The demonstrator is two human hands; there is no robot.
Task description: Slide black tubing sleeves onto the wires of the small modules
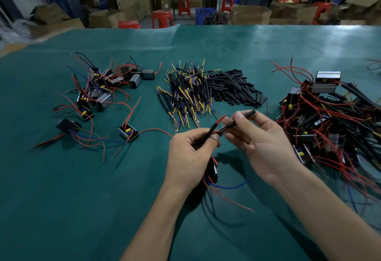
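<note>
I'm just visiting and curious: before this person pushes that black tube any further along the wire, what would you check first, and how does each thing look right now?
1. Left hand grips the red wire near its tip: ok.
2. Right hand pinches the black sleeve: ok.
3. Wire tip lined up with the sleeve's mouth: cannot tell, fingers and blur hide it.
4. Module hangs below the left hand, its other wires trailing loose on the green mat: ok.
5. Spare sleeves pile lies beyond the hands on the mat: ok.
</note>
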